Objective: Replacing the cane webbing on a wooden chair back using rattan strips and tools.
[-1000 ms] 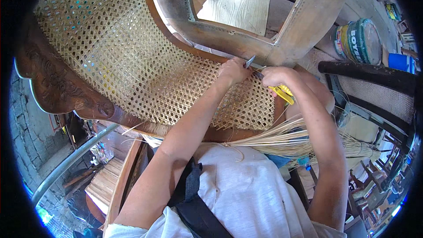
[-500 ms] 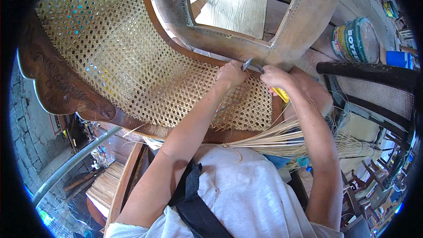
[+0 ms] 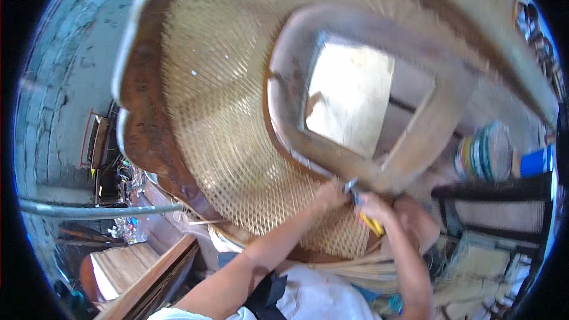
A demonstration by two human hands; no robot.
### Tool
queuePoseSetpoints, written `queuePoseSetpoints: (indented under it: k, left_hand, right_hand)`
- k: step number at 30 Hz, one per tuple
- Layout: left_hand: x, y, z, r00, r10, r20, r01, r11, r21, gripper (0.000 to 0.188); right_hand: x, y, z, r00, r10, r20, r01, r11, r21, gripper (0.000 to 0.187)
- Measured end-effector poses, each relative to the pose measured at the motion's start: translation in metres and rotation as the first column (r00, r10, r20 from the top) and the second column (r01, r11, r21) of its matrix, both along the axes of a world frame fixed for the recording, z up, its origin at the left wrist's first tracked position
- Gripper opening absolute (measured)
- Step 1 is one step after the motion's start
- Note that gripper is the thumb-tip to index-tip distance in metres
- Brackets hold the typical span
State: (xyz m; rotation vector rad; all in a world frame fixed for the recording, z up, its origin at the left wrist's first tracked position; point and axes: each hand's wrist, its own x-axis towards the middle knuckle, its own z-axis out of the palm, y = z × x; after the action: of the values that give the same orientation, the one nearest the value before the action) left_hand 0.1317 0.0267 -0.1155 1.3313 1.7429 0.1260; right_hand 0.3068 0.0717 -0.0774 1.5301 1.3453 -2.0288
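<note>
A large curved wooden chair frame lies before me, its panel of woven cane [image 3: 237, 112] pale and full of small holes. My left hand [image 3: 332, 194] is closed at the panel's inner edge, a small grey metal blade-like piece [image 3: 350, 185] sticking out from its fingers. Just to the right, my right hand [image 3: 376, 208] is closed round a tool with a yellow handle [image 3: 372, 224], its dark tip pointing toward the left hand. Motion blur hides the exact kind of both tools. Both hands are beside the wooden armrest frame [image 3: 338, 154], which has an open middle.
Loose cane strands [image 3: 355, 269] trail along the panel's near edge to the right. A green and white bucket [image 3: 487, 151] and a blue container [image 3: 536, 161] stand at right, near a dark chair [image 3: 492, 192]. A metal pipe [image 3: 101, 210] juts in from the left.
My view has tilted up and swung left, so the chair and hands sit lower in the picture and more of the frame shows. Both hands stay at the same edge, still holding their tools.
</note>
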Motion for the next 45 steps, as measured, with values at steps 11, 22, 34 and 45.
queuePoseSetpoints:
  k: [11,22,34,45]
  left_hand:
    - [0.003,0.005,0.031,0.994,0.107,0.028,-0.105,0.992,-0.073,0.041]
    - [0.015,-0.003,0.036,0.997,0.073,-0.022,-0.073,0.997,-0.006,0.033]
    - [-0.113,-0.020,0.028,0.961,-0.273,0.036,0.147,0.621,0.769,0.046]
    - [-0.164,-0.169,0.184,0.991,0.124,0.043,-0.131,0.940,0.316,0.037]
  right_hand:
    - [0.001,0.000,-0.014,0.999,-0.035,0.024,0.034,0.999,0.037,0.021]
    - [0.033,0.027,0.102,0.965,0.071,0.252,-0.173,0.895,0.411,0.025]
    - [0.049,-0.080,0.236,0.956,-0.118,-0.270,0.220,0.895,0.388,0.042]
    - [0.079,-0.184,0.224,0.880,0.472,-0.057,-0.442,0.855,0.271,0.017]
